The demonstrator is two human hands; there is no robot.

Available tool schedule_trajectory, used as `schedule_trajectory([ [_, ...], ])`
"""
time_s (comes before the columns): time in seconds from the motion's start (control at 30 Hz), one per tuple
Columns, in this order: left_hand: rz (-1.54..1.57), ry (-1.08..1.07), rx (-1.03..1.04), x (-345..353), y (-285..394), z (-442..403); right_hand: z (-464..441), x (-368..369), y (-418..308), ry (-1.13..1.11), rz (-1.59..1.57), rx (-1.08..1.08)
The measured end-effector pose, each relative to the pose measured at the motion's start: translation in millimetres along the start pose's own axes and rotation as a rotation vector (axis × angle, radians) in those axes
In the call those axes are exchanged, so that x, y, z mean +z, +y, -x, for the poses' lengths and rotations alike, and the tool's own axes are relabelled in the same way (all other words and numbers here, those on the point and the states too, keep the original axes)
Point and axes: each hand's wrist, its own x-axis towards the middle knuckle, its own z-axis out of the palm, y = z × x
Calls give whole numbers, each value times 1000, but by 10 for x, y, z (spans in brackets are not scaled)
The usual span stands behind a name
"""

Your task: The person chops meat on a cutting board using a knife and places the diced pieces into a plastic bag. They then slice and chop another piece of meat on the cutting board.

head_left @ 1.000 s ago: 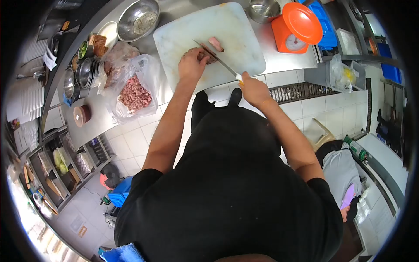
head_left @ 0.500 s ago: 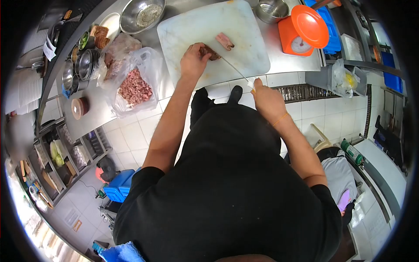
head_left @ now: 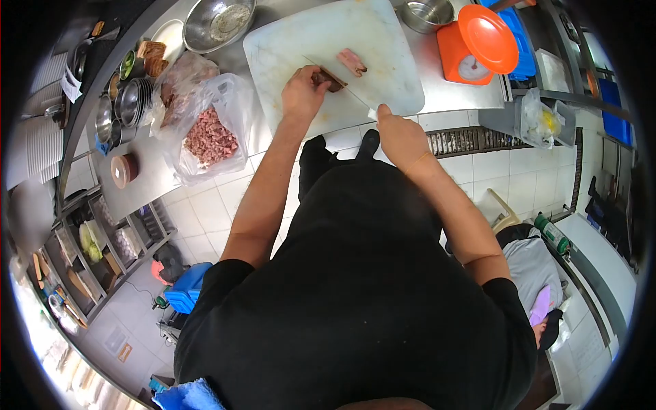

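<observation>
On the white cutting board (head_left: 301, 48), my left hand (head_left: 304, 93) grips a dark brown piece of meat (head_left: 333, 82), its fingers bent round the left side. My right hand (head_left: 402, 137) is wrapped round the white handle of a knife (head_left: 361, 100). The thin blade points up and left and lies along the right side of the brown meat; whether it has gone into the meat cannot be made out. A pinkish slice of meat (head_left: 352, 62) rests on the board just right of the blade, touched by neither hand.
Left of the board are a plastic bag of diced meat (head_left: 212, 139), a metal bowl (head_left: 219, 26) and stacked small bowls (head_left: 131, 104). An orange scale (head_left: 471, 55) and a metal pot (head_left: 426, 14) stand right. A person in grey (head_left: 533, 273) is at lower right.
The knife has drawn back, then moved forward again along the brown meat. The pinkish slice now lies farther from the brown meat than a second ago. My left hand keeps its hold.
</observation>
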Motion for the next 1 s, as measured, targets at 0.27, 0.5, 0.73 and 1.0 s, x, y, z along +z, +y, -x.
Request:
schedule_trajectory([
  [0.27, -1, 24, 2, -7, 41, 44, 308, -192, 118, -120, 85, 39],
  [0.5, 28, 41, 21, 40, -6, 22, -236, 326, 248, -9, -26, -24],
  [0.73, 29, 31, 35, 72, 24, 54, 212, 224, 365, -58, -16, 22],
  [1.0, -14, 33, 104, 112, 46, 69, -113, 612, 447, 44, -10, -12],
])
